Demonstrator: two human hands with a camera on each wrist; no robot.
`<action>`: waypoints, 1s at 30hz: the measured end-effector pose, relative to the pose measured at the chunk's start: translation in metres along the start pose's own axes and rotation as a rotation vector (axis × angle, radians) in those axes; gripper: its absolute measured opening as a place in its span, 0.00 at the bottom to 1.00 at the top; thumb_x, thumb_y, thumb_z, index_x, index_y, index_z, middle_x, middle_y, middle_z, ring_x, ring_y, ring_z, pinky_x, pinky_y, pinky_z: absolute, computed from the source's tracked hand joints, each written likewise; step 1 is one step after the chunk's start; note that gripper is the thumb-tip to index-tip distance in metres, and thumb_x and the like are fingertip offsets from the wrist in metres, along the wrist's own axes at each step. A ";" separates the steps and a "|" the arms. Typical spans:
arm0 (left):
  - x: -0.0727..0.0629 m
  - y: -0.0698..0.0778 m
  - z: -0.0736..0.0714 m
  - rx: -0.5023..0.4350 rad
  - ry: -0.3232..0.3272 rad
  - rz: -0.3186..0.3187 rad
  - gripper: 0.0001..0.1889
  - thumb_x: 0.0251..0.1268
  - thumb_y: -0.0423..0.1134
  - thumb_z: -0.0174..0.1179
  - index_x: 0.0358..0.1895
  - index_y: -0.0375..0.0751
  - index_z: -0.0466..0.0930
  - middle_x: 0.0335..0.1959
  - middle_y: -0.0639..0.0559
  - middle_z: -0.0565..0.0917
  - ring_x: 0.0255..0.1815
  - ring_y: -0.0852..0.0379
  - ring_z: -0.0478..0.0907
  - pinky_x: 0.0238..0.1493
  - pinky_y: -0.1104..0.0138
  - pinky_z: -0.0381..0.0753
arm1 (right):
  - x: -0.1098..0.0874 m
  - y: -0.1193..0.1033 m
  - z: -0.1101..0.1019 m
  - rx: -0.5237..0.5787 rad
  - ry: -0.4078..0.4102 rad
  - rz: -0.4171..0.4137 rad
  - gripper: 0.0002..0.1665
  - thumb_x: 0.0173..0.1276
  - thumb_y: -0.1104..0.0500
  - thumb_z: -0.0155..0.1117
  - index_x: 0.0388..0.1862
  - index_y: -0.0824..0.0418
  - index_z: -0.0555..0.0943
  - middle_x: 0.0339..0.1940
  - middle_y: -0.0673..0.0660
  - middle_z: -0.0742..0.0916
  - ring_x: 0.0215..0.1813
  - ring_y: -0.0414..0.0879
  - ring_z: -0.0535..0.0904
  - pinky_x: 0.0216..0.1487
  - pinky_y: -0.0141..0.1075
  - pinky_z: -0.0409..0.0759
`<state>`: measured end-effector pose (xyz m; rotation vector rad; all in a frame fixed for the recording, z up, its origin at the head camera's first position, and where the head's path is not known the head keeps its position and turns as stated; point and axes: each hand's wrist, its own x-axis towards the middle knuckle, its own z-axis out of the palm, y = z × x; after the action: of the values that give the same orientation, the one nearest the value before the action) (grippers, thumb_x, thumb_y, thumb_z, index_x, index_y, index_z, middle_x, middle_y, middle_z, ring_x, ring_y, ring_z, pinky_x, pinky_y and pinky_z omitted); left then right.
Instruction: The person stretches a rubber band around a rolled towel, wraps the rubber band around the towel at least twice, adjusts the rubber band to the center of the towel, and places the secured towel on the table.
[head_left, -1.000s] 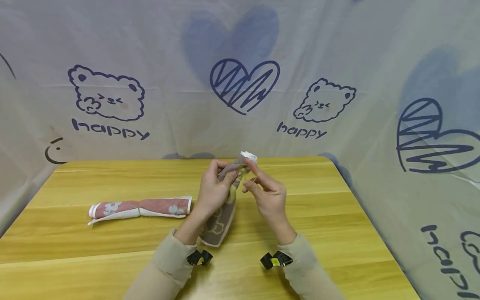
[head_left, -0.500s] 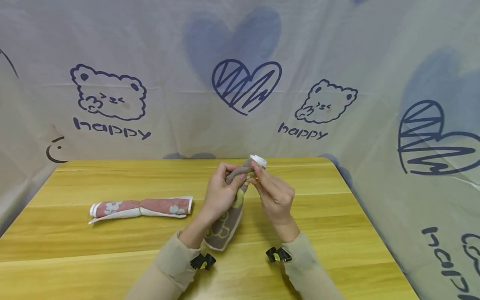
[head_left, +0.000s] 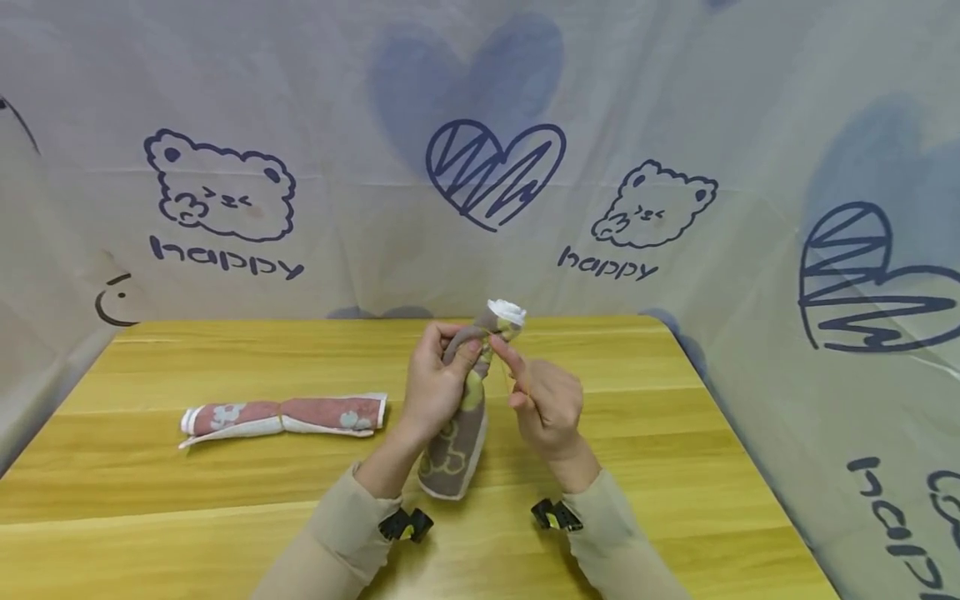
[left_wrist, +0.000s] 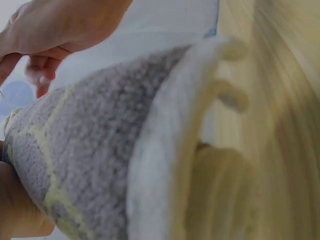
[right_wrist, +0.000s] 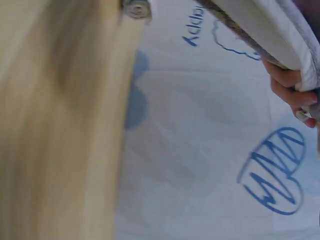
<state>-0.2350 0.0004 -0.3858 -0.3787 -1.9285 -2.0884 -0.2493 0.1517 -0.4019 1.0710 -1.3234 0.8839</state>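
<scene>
My left hand (head_left: 431, 387) grips a rolled grey-brown towel (head_left: 457, 454) with yellow pattern near its middle, above the table. The roll's white end points up and away; its wider end hangs toward me. A thin yellowish rubber band (head_left: 505, 375) stretches from the towel's pinched-in middle to my right hand (head_left: 553, 404). That hand has its index finger reaching to the towel and its other fingers curled, with the band hooked on it. In the left wrist view the towel (left_wrist: 95, 140) fills the middle. The right wrist view shows left-hand fingers (right_wrist: 287, 85) around the roll.
A rolled pink-and-white towel (head_left: 322, 415), cinched at its middle by a band, lies on the wooden table (head_left: 652, 433) at the left. A pale cloth (head_left: 360, 167) printed with bears and hearts hangs behind the table and along its right side.
My right hand closed in on the towel's middle, then drew back toward me, and the band now shows stretched. The towel shifted right, then slightly back left. The pink roll stays put.
</scene>
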 end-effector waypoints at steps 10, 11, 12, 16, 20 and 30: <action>0.000 -0.005 0.008 -0.021 0.044 0.024 0.12 0.72 0.27 0.63 0.52 0.26 0.74 0.43 0.34 0.84 0.34 0.62 0.79 0.32 0.74 0.79 | -0.009 -0.016 0.007 0.297 0.261 0.664 0.34 0.73 0.50 0.67 0.70 0.69 0.73 0.66 0.61 0.82 0.34 0.40 0.89 0.32 0.30 0.86; -0.001 -0.006 0.009 -0.018 0.048 0.025 0.12 0.72 0.27 0.63 0.52 0.26 0.74 0.44 0.34 0.84 0.35 0.62 0.80 0.33 0.74 0.79 | -0.010 -0.017 0.008 0.333 0.289 0.750 0.38 0.72 0.48 0.68 0.71 0.70 0.72 0.68 0.61 0.81 0.38 0.40 0.90 0.35 0.31 0.87; -0.001 -0.007 0.010 -0.018 0.054 0.025 0.12 0.72 0.27 0.63 0.53 0.26 0.74 0.45 0.34 0.84 0.36 0.62 0.80 0.34 0.74 0.80 | -0.010 -0.018 0.008 0.360 0.308 0.819 0.41 0.71 0.46 0.69 0.71 0.71 0.70 0.69 0.62 0.80 0.37 0.40 0.90 0.37 0.32 0.87; -0.002 -0.011 0.011 -0.022 0.091 0.065 0.12 0.72 0.26 0.63 0.53 0.27 0.74 0.47 0.34 0.84 0.40 0.59 0.81 0.38 0.74 0.82 | -0.011 -0.020 0.011 0.422 0.358 1.038 0.48 0.68 0.42 0.71 0.72 0.74 0.69 0.70 0.64 0.78 0.44 0.45 0.90 0.41 0.35 0.89; -0.004 -0.018 0.012 0.010 0.093 0.189 0.12 0.71 0.24 0.64 0.53 0.27 0.75 0.51 0.35 0.84 0.48 0.50 0.84 0.46 0.72 0.84 | -0.009 -0.021 0.011 0.435 0.423 1.248 0.34 0.76 0.46 0.67 0.69 0.68 0.76 0.72 0.59 0.79 0.44 0.47 0.88 0.39 0.38 0.89; 0.004 -0.030 0.001 0.286 -0.019 0.583 0.12 0.65 0.20 0.66 0.48 0.29 0.78 0.54 0.37 0.86 0.52 0.42 0.86 0.53 0.60 0.87 | -0.005 -0.013 0.004 0.474 0.448 1.400 0.27 0.65 0.41 0.77 0.49 0.62 0.90 0.67 0.63 0.83 0.50 0.47 0.88 0.40 0.42 0.90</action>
<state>-0.2495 0.0030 -0.4117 -0.7837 -1.8053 -1.4251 -0.2381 0.1444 -0.4087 0.0469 -1.3964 2.3808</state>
